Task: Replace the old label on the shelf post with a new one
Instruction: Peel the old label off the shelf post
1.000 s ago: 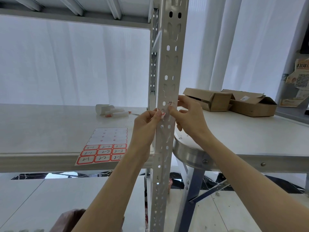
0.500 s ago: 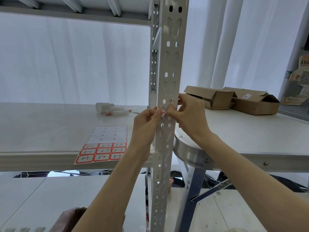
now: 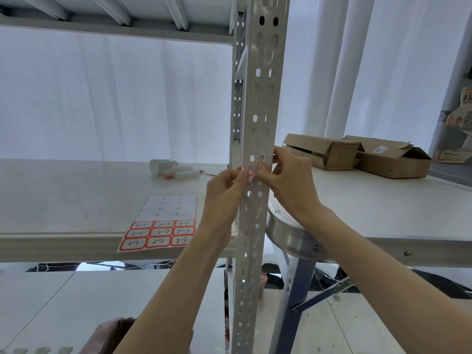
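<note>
A white perforated shelf post [image 3: 258, 103] stands upright in the middle. A small red-bordered label [image 3: 255, 166] with black handwriting sits on the post at shelf height. My left hand [image 3: 227, 192] pinches the label's lower left corner, which curls away from the post. My right hand [image 3: 288, 180] holds the post from the right, thumb pressing near the label and fingers round the post's edge. A sheet of labels [image 3: 163, 223] lies on the shelf to the left, its lower rows red-bordered and written on, its upper rows peeled bare.
A white marker and a roll of paper [image 3: 173, 169] lie on the shelf board [image 3: 63, 195] behind the sheet. Two brown cardboard boxes [image 3: 357, 154] sit on a white table [image 3: 383, 215] to the right. White curtains hang behind.
My left thumb and finger have worked further under the label's left corner, which now curls off the post. Both hands stay in about the same place.
</note>
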